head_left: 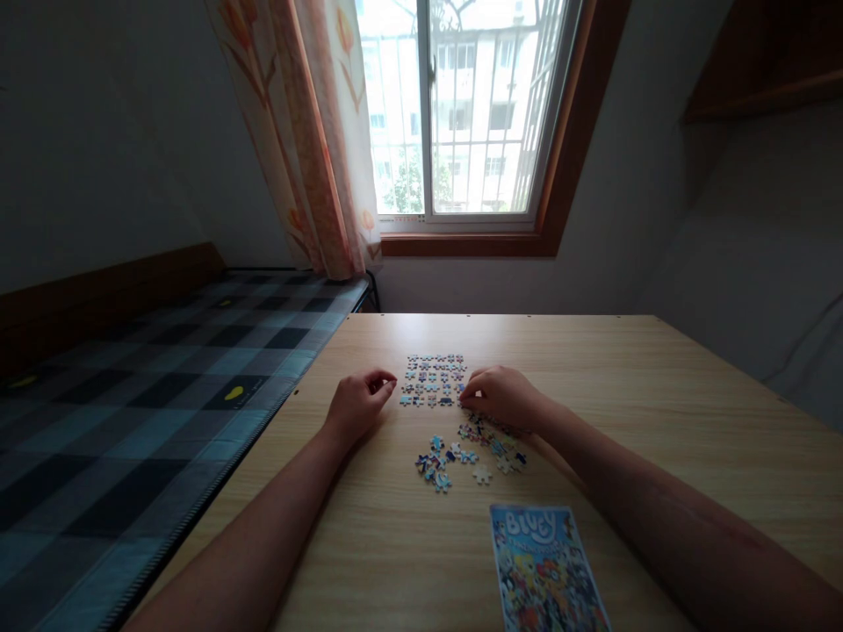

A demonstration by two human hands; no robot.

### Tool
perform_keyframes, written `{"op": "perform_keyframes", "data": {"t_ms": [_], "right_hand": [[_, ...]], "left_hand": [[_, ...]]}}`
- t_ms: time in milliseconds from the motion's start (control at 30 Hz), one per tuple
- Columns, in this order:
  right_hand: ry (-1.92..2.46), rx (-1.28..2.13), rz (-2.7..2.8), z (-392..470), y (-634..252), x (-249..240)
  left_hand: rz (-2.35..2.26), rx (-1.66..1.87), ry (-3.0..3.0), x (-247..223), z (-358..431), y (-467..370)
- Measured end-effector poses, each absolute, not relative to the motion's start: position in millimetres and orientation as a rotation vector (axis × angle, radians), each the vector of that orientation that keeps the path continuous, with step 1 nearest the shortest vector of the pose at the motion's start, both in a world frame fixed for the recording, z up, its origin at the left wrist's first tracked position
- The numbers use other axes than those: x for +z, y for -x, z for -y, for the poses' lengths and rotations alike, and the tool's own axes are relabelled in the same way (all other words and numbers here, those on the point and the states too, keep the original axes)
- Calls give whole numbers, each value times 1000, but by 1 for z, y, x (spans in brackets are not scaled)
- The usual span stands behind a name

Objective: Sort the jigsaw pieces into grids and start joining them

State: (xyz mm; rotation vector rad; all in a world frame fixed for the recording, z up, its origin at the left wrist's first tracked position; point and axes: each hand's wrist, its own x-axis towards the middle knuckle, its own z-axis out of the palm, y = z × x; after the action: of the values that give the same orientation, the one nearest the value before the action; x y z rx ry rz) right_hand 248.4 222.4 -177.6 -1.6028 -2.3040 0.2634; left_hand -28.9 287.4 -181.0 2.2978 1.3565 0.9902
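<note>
Loose jigsaw puzzle pieces [431, 388] lie in several short rows on the wooden table, small gaps between them. At the right end of the lowest row, my right hand [504, 393] has its fingertips closed on a puzzle piece, mostly hidden by the fingers. Left of the rows rests my left hand [359, 405], fingers curled and thumb near the index finger; whether a piece is between them I cannot make out. Nearer to me is a scattered pile of puzzle pieces [435, 465], with more pieces [501, 449] below my right wrist, partly overlapping.
A blue picture sheet or box marked "Bluey" [550, 566] lies at the table's near edge. The wooden table [659, 421] reaches toward a wall with a barred window [480, 114]. A checked bed [132, 421] adjoins on the left, beside a flowered curtain [316, 132].
</note>
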Motion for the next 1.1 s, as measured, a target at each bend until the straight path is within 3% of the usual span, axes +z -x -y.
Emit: {"op": "perform_keyframes", "data": {"t_ms": [267, 500, 767, 967, 1100], "right_hand": [[1588, 292, 2349, -217, -258, -153], [1712, 772, 2526, -193, -272, -110], [1691, 557, 2438, -161, -272, -80], [1546, 177, 2144, -145, -276, -118], [1507, 181, 1986, -133, -289, -166]], "left_hand": [[-1351, 1006, -2306, -183, -289, 30], [-1174, 929, -2551, -177, -279, 21], [-931, 751, -2836, -172, -256, 3], [-863, 744, -2912, -173, -252, -1], [-881, 739, -2900, -174, -253, -2]]}}
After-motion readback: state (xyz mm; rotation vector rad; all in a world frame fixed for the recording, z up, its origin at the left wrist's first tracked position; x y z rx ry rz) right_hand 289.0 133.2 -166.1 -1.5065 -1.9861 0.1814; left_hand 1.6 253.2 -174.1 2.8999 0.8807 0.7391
